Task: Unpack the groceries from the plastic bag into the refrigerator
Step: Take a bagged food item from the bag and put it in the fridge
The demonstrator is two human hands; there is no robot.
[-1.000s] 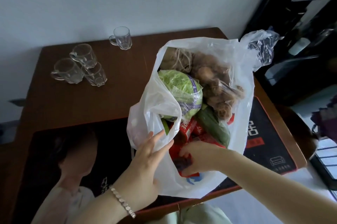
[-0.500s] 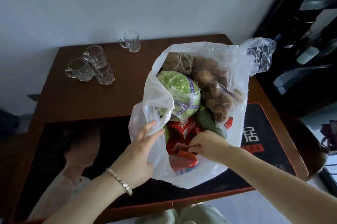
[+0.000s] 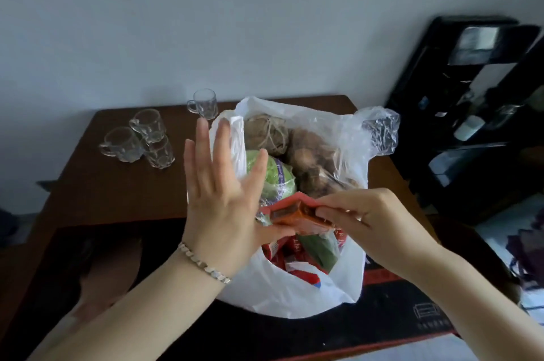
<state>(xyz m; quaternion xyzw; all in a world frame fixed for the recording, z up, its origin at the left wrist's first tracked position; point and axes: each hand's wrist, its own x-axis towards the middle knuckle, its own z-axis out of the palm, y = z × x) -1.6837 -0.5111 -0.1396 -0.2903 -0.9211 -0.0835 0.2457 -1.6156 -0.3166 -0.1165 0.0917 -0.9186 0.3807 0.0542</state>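
A white plastic bag (image 3: 294, 299) stands open on the table. Inside lie a wrapped green cabbage (image 3: 279, 181), brown round vegetables (image 3: 312, 160), a string-tied bundle (image 3: 265, 132), a green cucumber (image 3: 319, 249) and red packets (image 3: 279, 251). My right hand (image 3: 368, 222) pinches an orange-red packet (image 3: 297, 215) just above the bag's mouth. My left hand (image 3: 223, 193) is raised beside it with fingers straight and spread, its thumb touching the packet's lower edge.
Several glass mugs (image 3: 141, 140) sit at the table's far left, one more glass mug (image 3: 204, 103) behind the bag. The brown table (image 3: 117, 184) carries a dark mat (image 3: 382, 328). A black unit (image 3: 477, 113) stands at the right against the wall.
My right hand has lifted an orange-red packet up out of the bag. My left hand let go of the bag's rim and rose, fingers spread. The view tilted upward.
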